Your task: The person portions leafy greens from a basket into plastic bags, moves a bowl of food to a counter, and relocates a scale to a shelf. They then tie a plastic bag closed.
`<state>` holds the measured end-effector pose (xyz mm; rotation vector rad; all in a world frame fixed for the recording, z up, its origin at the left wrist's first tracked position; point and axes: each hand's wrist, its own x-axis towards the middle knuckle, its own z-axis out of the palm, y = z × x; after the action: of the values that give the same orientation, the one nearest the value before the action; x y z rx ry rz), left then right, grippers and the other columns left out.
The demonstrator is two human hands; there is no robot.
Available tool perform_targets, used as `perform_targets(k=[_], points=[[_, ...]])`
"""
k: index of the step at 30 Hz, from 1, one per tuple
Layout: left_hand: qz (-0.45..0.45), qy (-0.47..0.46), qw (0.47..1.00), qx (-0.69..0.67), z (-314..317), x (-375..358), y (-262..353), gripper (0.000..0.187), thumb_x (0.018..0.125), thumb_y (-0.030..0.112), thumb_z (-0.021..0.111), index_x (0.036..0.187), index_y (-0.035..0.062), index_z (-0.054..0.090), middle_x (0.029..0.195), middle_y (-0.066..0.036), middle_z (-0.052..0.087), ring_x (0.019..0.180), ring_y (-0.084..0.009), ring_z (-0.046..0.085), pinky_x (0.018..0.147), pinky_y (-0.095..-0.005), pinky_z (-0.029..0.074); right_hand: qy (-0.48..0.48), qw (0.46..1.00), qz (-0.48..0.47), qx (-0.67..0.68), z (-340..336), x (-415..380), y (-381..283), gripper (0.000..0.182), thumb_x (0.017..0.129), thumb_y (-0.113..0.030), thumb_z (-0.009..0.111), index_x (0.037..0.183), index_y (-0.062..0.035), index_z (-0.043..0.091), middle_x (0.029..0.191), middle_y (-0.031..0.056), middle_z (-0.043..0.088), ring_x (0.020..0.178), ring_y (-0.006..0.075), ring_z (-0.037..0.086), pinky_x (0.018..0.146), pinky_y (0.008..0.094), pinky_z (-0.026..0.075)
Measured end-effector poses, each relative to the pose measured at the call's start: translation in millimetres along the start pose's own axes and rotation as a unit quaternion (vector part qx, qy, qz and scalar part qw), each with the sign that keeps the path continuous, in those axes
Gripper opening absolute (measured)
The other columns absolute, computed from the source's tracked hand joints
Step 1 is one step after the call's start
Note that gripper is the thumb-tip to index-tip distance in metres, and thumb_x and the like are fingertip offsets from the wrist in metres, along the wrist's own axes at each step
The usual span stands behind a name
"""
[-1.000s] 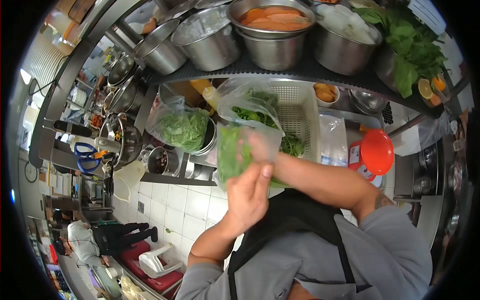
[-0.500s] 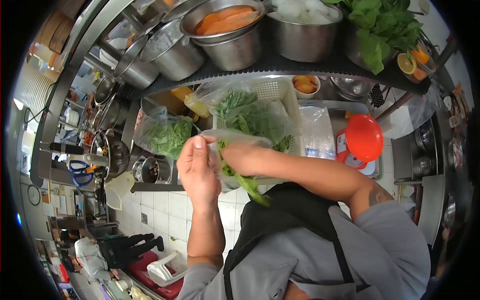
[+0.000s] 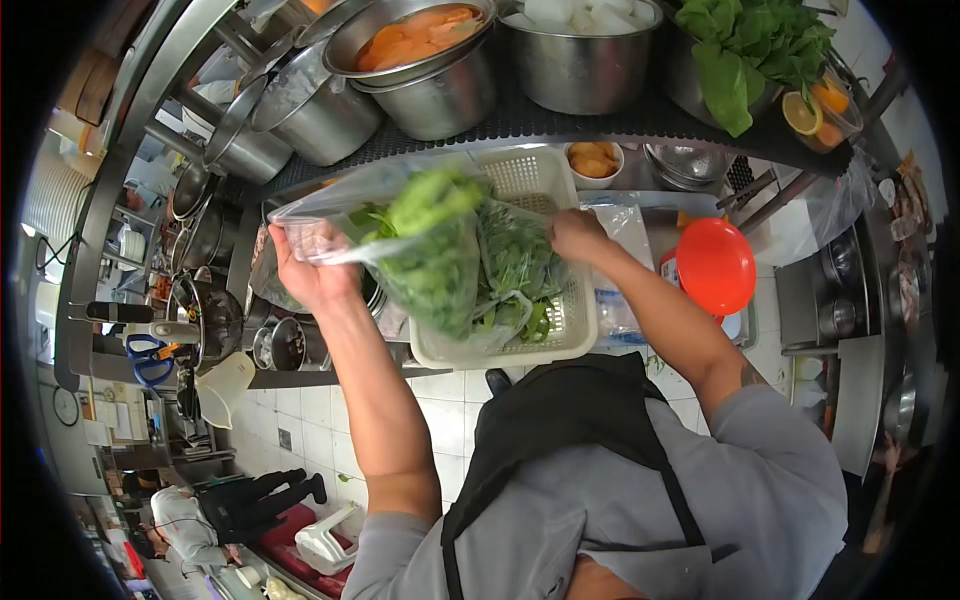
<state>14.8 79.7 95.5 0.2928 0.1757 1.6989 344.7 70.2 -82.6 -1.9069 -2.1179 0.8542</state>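
Observation:
A clear plastic bag (image 3: 425, 285) of leafy greens (image 3: 435, 200) is stretched over a cream perforated basket (image 3: 583, 320); the upper leaves are blurred by motion. At the bag's left end, my left hand (image 3: 315, 268) grips the plastic, palm turned up. My right hand (image 3: 580, 236) is closed in a fist at the right side, its fingertips at the edge of bagged greens (image 3: 522, 245) in the basket. More loose leaves (image 3: 535, 322) show near the basket's front.
Above runs a black shelf (image 3: 560, 130) with steel pots, one with orange slices (image 3: 425, 38) and one with white pieces (image 3: 580, 17). A red lid (image 3: 716, 266) stands at the right. A person (image 3: 230, 515) is at lower left.
My hands have moved apart: the left went left and up with the plastic, the right came out of the bag to the right. The bag is now spread wide.

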Motion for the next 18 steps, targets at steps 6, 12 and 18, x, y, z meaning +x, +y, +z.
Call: perform_targets(k=[6,12,18], points=[[0.024,0.148,0.95,0.273,-162,34,5,0.029,0.102,0.027,0.044,0.088,0.0092,0.062,0.072,0.0,0.058,0.059,-0.0099,0.046,0.052,-0.0263,0.037,0.033,0.978,-0.066,-0.194,-18,-3,-13,0.028,0.084,-0.022,0.061,0.107,-0.0079,0.07,0.112,0.0158,0.066,0.117,0.0359,0.051,0.095,0.0477,0.04],[0.132,0.086,0.674,0.722,-144,-1,-9,0.029,0.099,0.024,0.052,0.095,-0.0012,0.067,0.1,-0.01,0.065,0.088,-0.0229,0.061,0.083,-0.0354,0.048,-0.03,0.948,-0.114,-0.295,10,2,10,0.028,0.091,-0.025,0.055,0.1,-0.0033,0.071,0.113,0.0149,0.064,0.117,0.0368,0.05,0.095,0.0511,0.039],[0.068,-0.238,0.384,0.889,-67,-54,-123,0.085,0.076,0.043,0.076,0.14,0.0019,0.039,0.142,-0.03,0.037,0.134,-0.0446,0.035,0.106,-0.0509,0.037,-0.014,0.965,-0.061,0.253,-30,44,-70,0.032,0.098,-0.029,0.05,0.104,0.0012,0.06,0.093,0.0151,0.065,0.078,0.0281,0.062,0.077,0.0455,0.052]])
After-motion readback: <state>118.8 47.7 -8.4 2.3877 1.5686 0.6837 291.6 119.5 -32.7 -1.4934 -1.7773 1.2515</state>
